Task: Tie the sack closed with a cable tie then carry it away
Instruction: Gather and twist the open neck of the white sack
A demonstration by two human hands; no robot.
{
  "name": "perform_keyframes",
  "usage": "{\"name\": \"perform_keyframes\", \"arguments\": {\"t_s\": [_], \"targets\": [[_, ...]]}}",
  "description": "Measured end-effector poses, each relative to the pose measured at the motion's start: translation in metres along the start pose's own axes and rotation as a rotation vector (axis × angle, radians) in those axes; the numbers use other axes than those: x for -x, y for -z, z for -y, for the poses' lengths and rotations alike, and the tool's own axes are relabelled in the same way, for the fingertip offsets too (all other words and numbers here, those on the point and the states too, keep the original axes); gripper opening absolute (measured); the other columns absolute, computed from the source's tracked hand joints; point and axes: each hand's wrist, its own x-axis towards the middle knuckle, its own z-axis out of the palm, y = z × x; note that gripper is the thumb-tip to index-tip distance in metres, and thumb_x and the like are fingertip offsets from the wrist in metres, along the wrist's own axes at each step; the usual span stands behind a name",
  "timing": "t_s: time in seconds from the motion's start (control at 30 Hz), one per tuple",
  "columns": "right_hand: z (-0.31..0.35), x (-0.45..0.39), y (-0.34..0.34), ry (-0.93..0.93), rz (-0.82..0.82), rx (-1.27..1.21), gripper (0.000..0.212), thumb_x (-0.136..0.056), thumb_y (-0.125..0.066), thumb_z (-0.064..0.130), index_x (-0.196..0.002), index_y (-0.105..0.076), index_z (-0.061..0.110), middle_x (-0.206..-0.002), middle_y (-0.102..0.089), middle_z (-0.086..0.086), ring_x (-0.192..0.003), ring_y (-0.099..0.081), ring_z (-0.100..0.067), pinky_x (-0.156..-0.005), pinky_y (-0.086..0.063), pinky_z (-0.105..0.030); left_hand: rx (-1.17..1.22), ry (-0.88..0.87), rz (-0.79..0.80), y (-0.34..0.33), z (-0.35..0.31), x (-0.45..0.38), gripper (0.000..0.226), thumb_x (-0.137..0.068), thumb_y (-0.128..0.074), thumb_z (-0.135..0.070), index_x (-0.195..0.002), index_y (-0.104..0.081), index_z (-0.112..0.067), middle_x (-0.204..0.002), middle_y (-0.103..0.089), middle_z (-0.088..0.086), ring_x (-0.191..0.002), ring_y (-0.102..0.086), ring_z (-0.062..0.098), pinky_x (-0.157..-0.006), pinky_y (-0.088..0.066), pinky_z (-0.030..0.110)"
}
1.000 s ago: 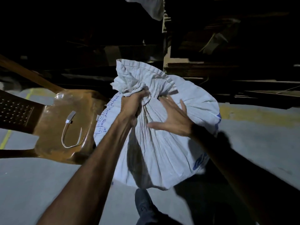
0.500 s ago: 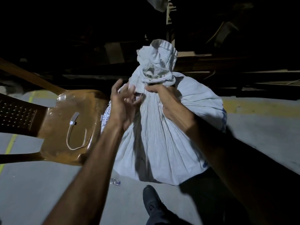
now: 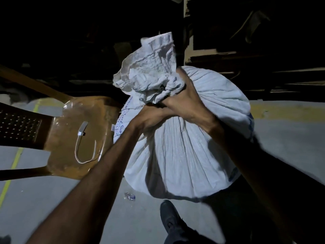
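On concrete floor, beside a chair [image 3: 73,131]: sack [image 3: 184,155], neck bunched. Left hand [image 3: 151,118] and right hand [image 3: 184,101] both clenched round neck, likely to keep it gathered. Cable tie [image 3: 82,147] lies unused on chair seat, near.

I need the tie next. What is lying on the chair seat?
A white cable tie lies curled in a loop on the brown chair seat, beside the sack. The left forearm covers the seat's near corner, so anything there is hidden.
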Motion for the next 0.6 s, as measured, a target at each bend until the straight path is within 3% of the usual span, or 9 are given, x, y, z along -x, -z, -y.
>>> {"name": "perform_keyframes", "arguments": {"t_s": [0.07, 0.13, 0.2, 0.27, 0.33, 0.4, 0.47, 0.5, 0.6], "targets": [[0.006, -0.012, 0.003, 0.015, 0.15, 0.056, 0.05, -0.067, -0.083, 0.004, -0.113, -0.069, 0.017, -0.103, -0.078, 0.001, -0.1, -0.075, -0.012, -0.095, -0.061, -0.044, 0.065, 0.139, -0.01, -0.005, 0.001, 0.001, 0.014, -0.085, -0.084, -0.03, -0.088, -0.07, -0.029, -0.089, -0.069, -0.008, -0.082, -0.065, 0.007, -0.078, -0.053, 0.024], [0.015, -0.026, 0.003, 0.003, 0.286, 0.135, 0.032, -0.061, -0.08, 0.019, -0.092, -0.075, 0.023, -0.094, -0.08, 0.0, -0.09, -0.073, -0.01, -0.093, -0.061, -0.041, 0.113, 0.21, -0.023, -0.01, 0.0, -0.003, 0.023, -0.074, -0.082, -0.043, -0.08, -0.069, -0.025, -0.078, -0.068, -0.005, -0.075, -0.064, 0.015, -0.077, -0.053, 0.032], [0.024, -0.038, 0.005, -0.028, 0.381, 0.116, 0.03, -0.06, -0.077, 0.014, -0.09, -0.076, 0.011, -0.092, -0.078, -0.007, -0.082, -0.067, -0.008, -0.082, -0.055, -0.033, 0.087, 0.154, -0.019, -0.017, -0.007, -0.001, 0.031, -0.076, -0.081, -0.049, -0.08, -0.068, -0.021, -0.071, -0.068, -0.003, -0.063, -0.059, 0.009, -0.064, -0.048, 0.024], [0.031, -0.045, 0.011, -0.043, 0.43, 0.076, 0.013, -0.065, -0.075, -0.002, -0.077, -0.071, 0.0, -0.081, -0.069, -0.009, -0.071, -0.06, -0.008, -0.069, -0.049, -0.029, 0.152, 0.108, -0.072, -0.027, -0.01, 0.0, 0.017, -0.091, -0.077, -0.038, -0.083, -0.072, -0.023, -0.063, -0.071, -0.014, -0.056, -0.06, -0.006, -0.055, -0.043, 0.011], [0.034, -0.044, 0.015, -0.106, 0.425, 0.075, 0.015, -0.07, -0.074, -0.011, -0.081, -0.07, -0.002, -0.076, -0.068, -0.011, -0.069, -0.06, -0.015, -0.062, -0.051, -0.031, 0.289, 0.126, -0.149, -0.035, -0.007, -0.002, 0.008, -0.093, -0.074, -0.026, -0.093, -0.078, -0.019, -0.082, -0.079, -0.012, -0.081, -0.07, -0.004, -0.078, -0.052, 0.012], [0.031, -0.045, 0.011, -0.179, 0.447, 0.091, 0.029, -0.065, -0.078, -0.006, -0.093, -0.073, 0.001, -0.088, -0.079, -0.012, -0.082, -0.072, -0.019, -0.072, -0.062, -0.036, 0.487, 0.158, -0.208, -0.036, -0.001, -0.005, 0.033, -0.08, -0.083, -0.024, -0.109, -0.08, -0.009, -0.11, -0.079, 0.007, -0.108, -0.072, 0.02, -0.105, -0.053, 0.036], [0.026, -0.048, 0.003, -0.245, 0.498, 0.1, 0.044, -0.055, -0.081, 0.005, -0.099, -0.076, 0.012, -0.097, -0.082, -0.007, -0.096, -0.077, -0.023, -0.087, -0.065, -0.041, 0.672, 0.202, -0.184, -0.031, 0.011, -0.009, 0.066, -0.062, -0.089, -0.027, -0.122, -0.076, -0.002, -0.115, -0.077, 0.014, -0.108, -0.073, 0.031, -0.106, -0.056, 0.047], [0.025, -0.051, 0.002, -0.284, 0.537, 0.086, 0.042, -0.054, -0.081, 0.005, -0.095, -0.075, 0.01, -0.096, -0.082, -0.01, -0.094, -0.077, -0.024, -0.086, -0.065, -0.041, 0.702, 0.205, -0.163, -0.029, 0.01, -0.007, 0.069, -0.063, -0.088, -0.027, -0.126, -0.074, 0.0, -0.114, -0.078, 0.014, -0.104, -0.073, 0.031, -0.102, -0.057, 0.047], [0.022, -0.06, 0.009, -0.41, 0.62, -0.032, 0.015, -0.068, -0.076, -0.001, -0.083, -0.077, -0.002, -0.095, -0.079, -0.024, -0.086, -0.077, -0.03, -0.081, -0.062, -0.037, 0.586, 0.075, -0.223, -0.028, 0.002, -0.005, 0.043, -0.079, -0.086, -0.021, -0.116, -0.078, 0.0, -0.108, -0.079, 0.011, -0.101, -0.073, 0.028, -0.094, -0.059, 0.04]]}}
